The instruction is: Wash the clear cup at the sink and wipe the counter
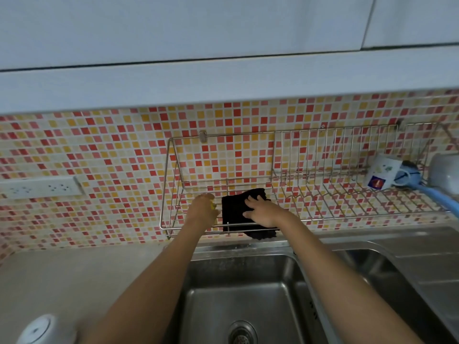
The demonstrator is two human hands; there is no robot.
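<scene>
Hands are both raised to the wire rack (248, 184) fixed on the mosaic-tiled wall (99, 150) above the sink (248, 281). Left hand (205, 207) is curled closed at the rack's left section, with a small yellow item (212, 204) showing at its edge; what that item is cannot be told. Right hand (262, 211) lies flat, fingers spread, pressed on a black cloth (233, 212) that is draped over the rack's front rail, its lower edge hanging below the wires. Clear cup: not identifiable in this view. Rack's right section carries a white printed mug (381, 173) lying on its side, beside a blue-handled brush (432, 192) and a pale container (444, 170) at the frame edge. Sink basin is steel, drain (242, 333) visible at bottom. Tabletop (74, 276) to the left of the sink is grey, with a white rounded object (41, 330) at the lower left corner. White socket strip (41, 187) is mounted on the wall at left.
</scene>
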